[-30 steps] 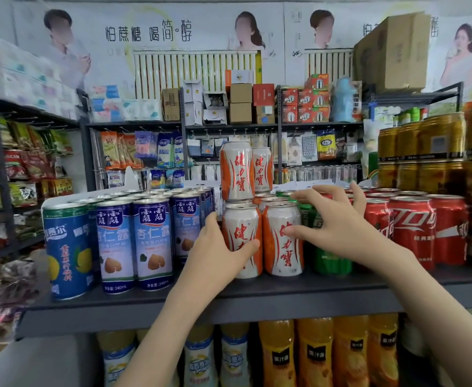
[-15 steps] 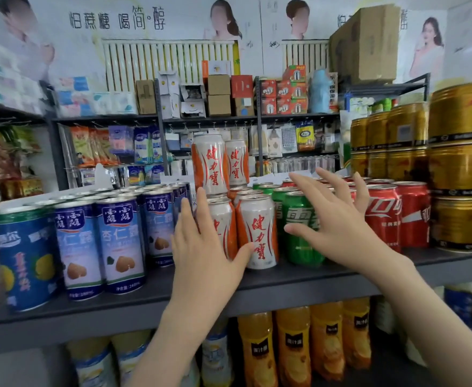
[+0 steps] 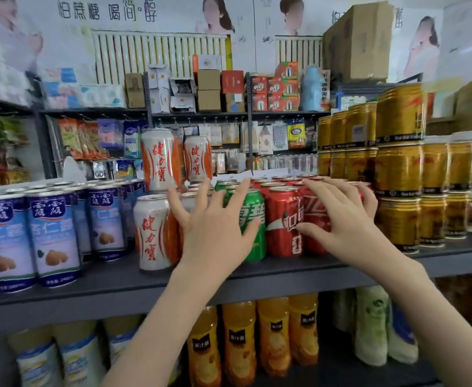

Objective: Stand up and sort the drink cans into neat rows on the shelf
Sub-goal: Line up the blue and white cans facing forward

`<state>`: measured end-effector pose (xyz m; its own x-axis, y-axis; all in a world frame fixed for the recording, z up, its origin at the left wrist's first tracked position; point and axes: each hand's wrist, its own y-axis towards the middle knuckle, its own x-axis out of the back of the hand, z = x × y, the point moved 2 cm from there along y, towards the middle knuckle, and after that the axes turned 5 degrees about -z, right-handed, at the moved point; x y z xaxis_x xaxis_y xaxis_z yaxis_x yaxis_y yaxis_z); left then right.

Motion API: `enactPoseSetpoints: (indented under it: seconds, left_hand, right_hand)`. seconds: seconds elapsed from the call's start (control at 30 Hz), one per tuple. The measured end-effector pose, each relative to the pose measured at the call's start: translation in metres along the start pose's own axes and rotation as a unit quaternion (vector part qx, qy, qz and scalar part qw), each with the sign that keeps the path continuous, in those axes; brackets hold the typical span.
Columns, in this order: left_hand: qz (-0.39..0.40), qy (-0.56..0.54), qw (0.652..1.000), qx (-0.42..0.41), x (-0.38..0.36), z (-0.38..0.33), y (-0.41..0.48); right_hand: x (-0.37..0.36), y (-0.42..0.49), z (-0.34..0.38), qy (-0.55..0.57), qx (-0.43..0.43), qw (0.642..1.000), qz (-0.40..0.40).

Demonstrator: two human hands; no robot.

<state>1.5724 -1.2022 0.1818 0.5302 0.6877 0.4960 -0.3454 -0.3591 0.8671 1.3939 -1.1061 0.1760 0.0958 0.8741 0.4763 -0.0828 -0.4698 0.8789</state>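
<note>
On the dark grey shelf [image 3: 112, 277] stand rows of cans. A white-and-orange can [image 3: 152, 233] stands at the front, with two more [image 3: 161, 160] stacked above the row behind. My left hand [image 3: 215, 227] is spread in front of the second white-and-orange can and the green can [image 3: 254, 219], fingers apart, holding nothing. My right hand [image 3: 341, 222] lies flat with fingers apart against the front red cola cans [image 3: 282, 222]. Whether either hand touches a can is unclear.
Blue almond-drink cans [image 3: 53, 236] fill the shelf's left part. Stacked gold cans [image 3: 396, 174] stand at the right. Orange juice bottles [image 3: 237, 344] sit on the shelf below. Farther shelves carry boxes and snack bags.
Both hands have shifted right along the shelf: the left from the white-and-orange cans towards the green can, the right from the green cans onto the red cola cans. The view has turned right too.
</note>
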Motion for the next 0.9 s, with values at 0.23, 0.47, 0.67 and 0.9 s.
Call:
enactPoseSetpoints:
  seconds: [0.23, 0.47, 0.67, 0.9]
  left_hand:
    - [-0.018, 0.044, 0.998, 0.036, -0.01, -0.011, 0.007]
    - [-0.026, 0.068, 0.996, 0.054, -0.01, -0.017, 0.006]
    - [-0.033, 0.086, 0.993, 0.07, -0.008, -0.025, 0.002]
    - [-0.078, 0.029, 0.997, 0.004, -0.007, -0.067, 0.014]
  right_hand:
    - [-0.021, 0.01, -0.006, -0.039, 0.076, 0.995, 0.041]
    - [-0.034, 0.009, -0.005, -0.025, 0.079, 0.997, 0.007]
    - [-0.032, 0.01, -0.011, -0.019, 0.078, 0.997, 0.0]
    - [-0.004, 0.005, -0.048, 0.02, 0.016, 1.0, -0.016]
